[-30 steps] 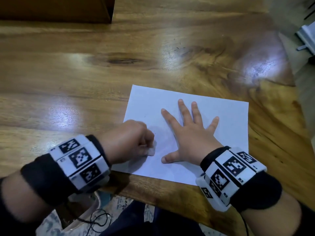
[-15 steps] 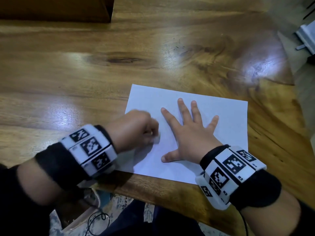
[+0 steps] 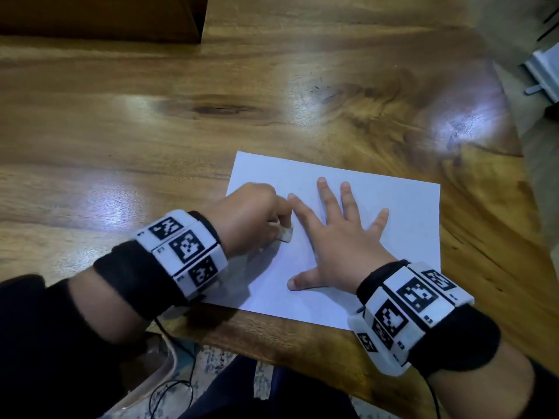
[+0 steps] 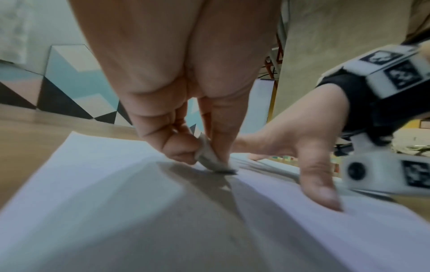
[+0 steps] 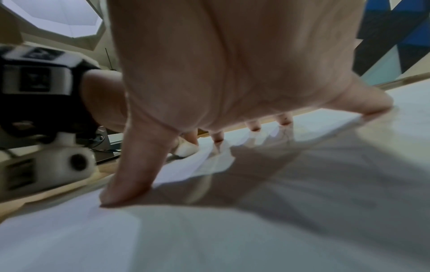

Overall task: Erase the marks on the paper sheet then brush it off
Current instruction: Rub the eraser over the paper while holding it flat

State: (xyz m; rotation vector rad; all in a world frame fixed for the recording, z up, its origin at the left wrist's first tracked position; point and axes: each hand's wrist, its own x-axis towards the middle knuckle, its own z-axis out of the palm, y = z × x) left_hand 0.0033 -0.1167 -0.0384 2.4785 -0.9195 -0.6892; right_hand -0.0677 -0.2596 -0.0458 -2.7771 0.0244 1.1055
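A: Rubbing with the eraser [image 3: 286,234] is the step in hand, I'd judge. The left hand [image 3: 248,214] pinches it between thumb and curled fingers, its lower edge touching the paper [image 3: 402,219] on the sheet's left part.

B: And the right hand [image 3: 338,240]?

A: Spread wide and flat, holding nothing, fingers pointing to the far side, thumb [image 3: 298,282] toward the near edge. It pins the sheet to the bench [image 3: 151,146], just right of the eraser.

B: So how to do it well?

A: Short, light strokes running away from the pinning hand, not toward it. Pushing toward it would likely buckle the paper; the left wrist view already shows soft ripples in the sheet between the eraser [image 4: 213,160] and the other hand's thumb [image 4: 321,184].

B: Any marks left?

A: I can't tell; the sheet looks nearly blank from above, and whatever lies under either hand is hidden. I'd lift and check before brushing.

B: Where is the sheet?

A: Lying flat at the near right of the bench, its near edge close to the bench's edge. Brush crumbs off the far side, with 1 hand pinning the sheet.
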